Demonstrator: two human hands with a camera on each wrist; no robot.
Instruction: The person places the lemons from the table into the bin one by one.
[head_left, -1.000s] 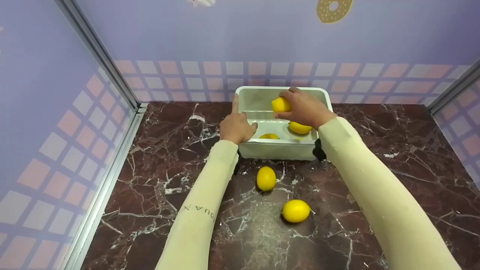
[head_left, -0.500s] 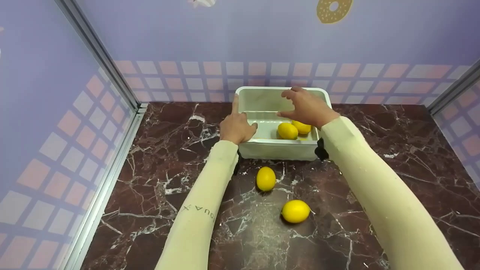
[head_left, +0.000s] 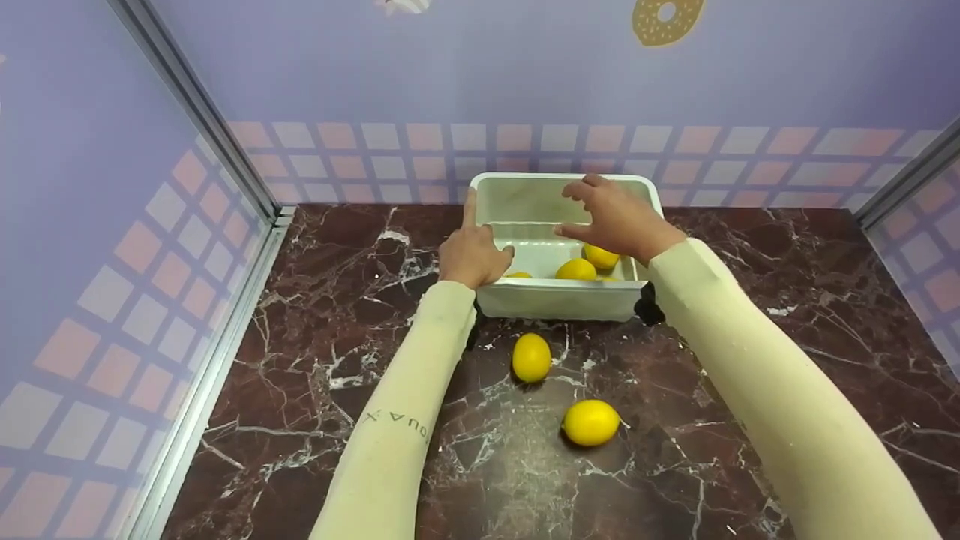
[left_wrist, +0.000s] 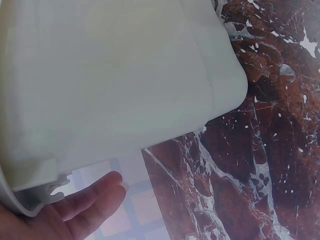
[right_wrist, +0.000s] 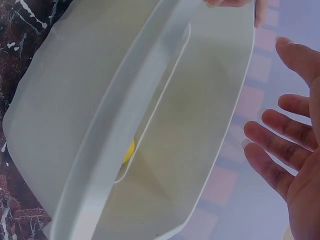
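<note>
A white plastic bin [head_left: 559, 300] stands at the back of the counter. My left hand [head_left: 474, 255] holds its left rim, thumb on the inner side and fingers outside. In the left wrist view, fingers [left_wrist: 97, 200] reach past the bin's corner. My right hand [head_left: 615, 217] hovers over the bin's right part with spread fingers and nothing in them. Beneath it a lemon [head_left: 600, 256] and another lemon [head_left: 575, 270] lie inside; more yellow shows partly hidden by the front rim. In the right wrist view, a bit of lemon [right_wrist: 129, 151] peeks past the rim.
On the dark marbled counter [head_left: 337, 465], in front of the bin, lie one lemon [head_left: 531, 358] and a second lemon [head_left: 591, 422] nearer me. A lilac wall [head_left: 480, 67] with a tile pattern rises right behind the bin, and a metal-framed side panel [head_left: 187, 375] borders the left.
My right hand has let go of a lemon, which dropped into the bin. The lemons inside have rolled and shifted. My left hand has stayed on the rim.
</note>
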